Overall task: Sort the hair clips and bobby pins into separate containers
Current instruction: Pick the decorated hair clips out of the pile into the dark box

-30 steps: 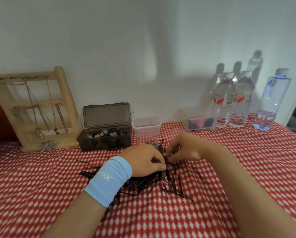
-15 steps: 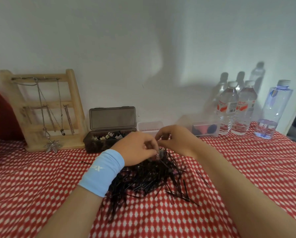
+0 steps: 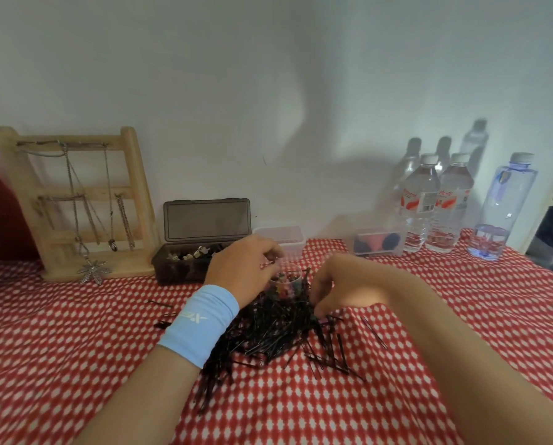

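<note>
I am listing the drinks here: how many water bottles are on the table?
3. The left red-label bottle and the right red-label bottle stand together at the back right; the bluish bottle stands right of them. None seems hidden.

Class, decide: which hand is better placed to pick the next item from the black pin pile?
Right: the right hand has fingertips down in the bobby pin pile; the left hand is up at the small clear cup.
</note>
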Tool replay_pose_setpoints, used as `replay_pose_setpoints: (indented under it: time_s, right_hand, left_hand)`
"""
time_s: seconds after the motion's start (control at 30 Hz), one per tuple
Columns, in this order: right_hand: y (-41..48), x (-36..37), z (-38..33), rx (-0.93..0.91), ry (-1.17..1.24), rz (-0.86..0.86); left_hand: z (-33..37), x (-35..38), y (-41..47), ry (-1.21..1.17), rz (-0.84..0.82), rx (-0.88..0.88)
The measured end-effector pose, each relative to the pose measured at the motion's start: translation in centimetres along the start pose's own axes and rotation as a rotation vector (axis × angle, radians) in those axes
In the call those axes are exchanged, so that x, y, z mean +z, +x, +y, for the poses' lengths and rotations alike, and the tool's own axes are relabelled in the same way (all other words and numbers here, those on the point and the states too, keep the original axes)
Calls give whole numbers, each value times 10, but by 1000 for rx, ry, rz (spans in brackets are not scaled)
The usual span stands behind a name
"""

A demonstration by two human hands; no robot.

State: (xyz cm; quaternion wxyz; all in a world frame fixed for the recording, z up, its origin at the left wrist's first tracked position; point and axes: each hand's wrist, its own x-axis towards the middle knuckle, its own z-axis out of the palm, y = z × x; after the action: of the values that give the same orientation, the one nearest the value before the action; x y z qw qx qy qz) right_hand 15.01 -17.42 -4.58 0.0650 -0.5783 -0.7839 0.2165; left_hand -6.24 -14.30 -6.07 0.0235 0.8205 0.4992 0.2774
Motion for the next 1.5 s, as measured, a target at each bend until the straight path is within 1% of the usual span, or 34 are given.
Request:
replay_pose_setpoints:
  time_s: [0.07, 0.13, 0.23, 0.3, 0.37, 0.4, 0.57, 0.67, 0.77, 0.93, 1.07, 1.17, 1.27, 1.4, 1.5]
  right_hand:
    - [0, 5, 0, 13, -48, -18]
    - [2, 10, -2, 14, -72, 2]
    - [3, 13, -2, 10, -75, 18]
    - [3, 13, 0, 6, -62, 18]
    - [1, 9, 5, 8, -32, 41]
    - [0, 7, 8, 7, -10, 58]
    - [-4, 5, 14, 29, 70, 116]
    - [-3, 9, 18, 29, 97, 90]
    - [-5, 9, 20, 29, 67, 54]
    - [-8, 5, 23, 46, 157, 148]
    - [-1, -3, 21, 102, 58, 198]
    - [4, -9, 13, 96, 65, 217]
    - [7, -16, 5, 111, 89, 177]
    - [15, -7, 9, 82, 157, 319]
    - [18, -2, 6, 35, 214, 382]
  left_hand:
    - [0, 8, -2, 28, -5, -10]
    - [1, 12, -5, 40, -55, -1]
    - [8, 12, -5, -20, -106, 72]
    - [16, 13, -6, -57, -204, 119]
    - [25, 17, -8, -48, -327, 149]
    - [28, 20, -9, -33, -359, 150]
    - [35, 32, -15, -66, -370, 126]
    - [39, 39, -18, -12, -331, 142]
    - [41, 42, -18, 13, -313, 150]
    - [42, 38, -20, 23, -355, 191]
    - [44, 41, -20, 45, -330, 210]
    - [45, 42, -17, 23, -329, 193]
    - [44, 42, -17, 21, -371, 196]
    - [42, 39, -15, -10, -489, 187]
    - [39, 34, -13, -31, -564, 188]
